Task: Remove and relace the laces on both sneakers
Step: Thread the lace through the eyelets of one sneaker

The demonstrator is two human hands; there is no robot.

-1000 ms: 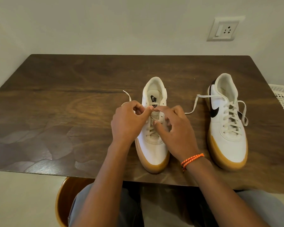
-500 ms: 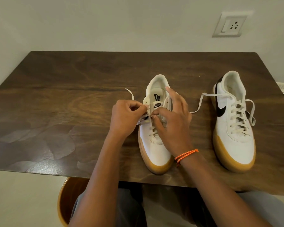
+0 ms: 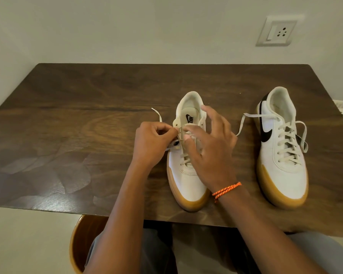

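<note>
The left hand pinches the lace at the near shoe's upper eyelets, fingers curled tight on it, while the right hand, which a second ago was bunched at the tongue, has lifted and spread its fingers, holding nothing. That release suggests the lace is being drawn out sideways to the left (unlacing looks barely begun). The other shoe stands well apart to the right on the table, fully laced, ends loose.

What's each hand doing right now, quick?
Left hand: fingers curled, pinching the lace at the near sneaker.
Right hand: open, fingers spread over that sneaker, gripping nothing visible.
</note>
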